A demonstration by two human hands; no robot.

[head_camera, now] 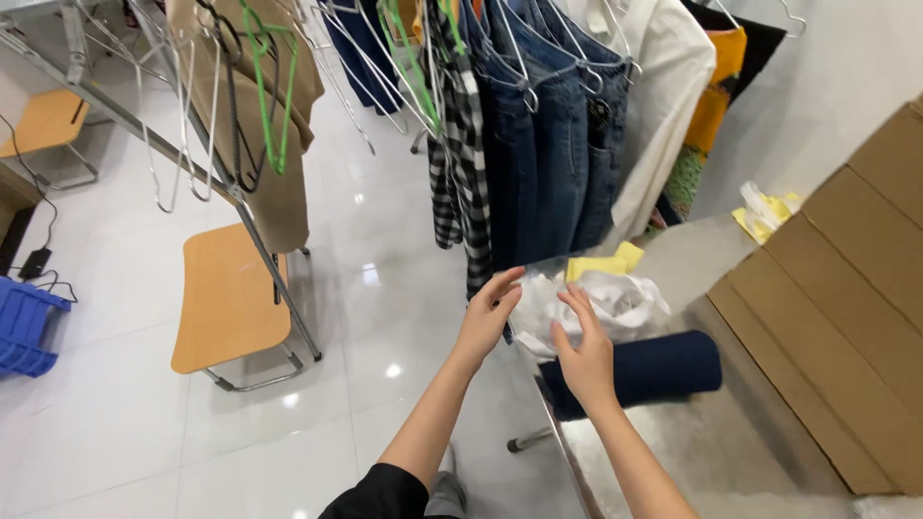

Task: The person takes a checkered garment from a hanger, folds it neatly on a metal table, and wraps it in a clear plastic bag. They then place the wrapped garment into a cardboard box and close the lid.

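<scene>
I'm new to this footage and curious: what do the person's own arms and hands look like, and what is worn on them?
Both arms are bare from above the elbow down. The left hand and right hand wear no gloves, and no rings, watch or bracelet show. A short black sleeve covers the upper left arm at the bottom edge. The right arm's upper part is out of frame, so any sleeve there cannot be seen.

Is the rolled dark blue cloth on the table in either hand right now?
No, the rolled dark blue cloth lies on the table beside the right hand.

Two stools [226,298] – one blue crate [24,327] – one navy roll [639,370].
</scene>
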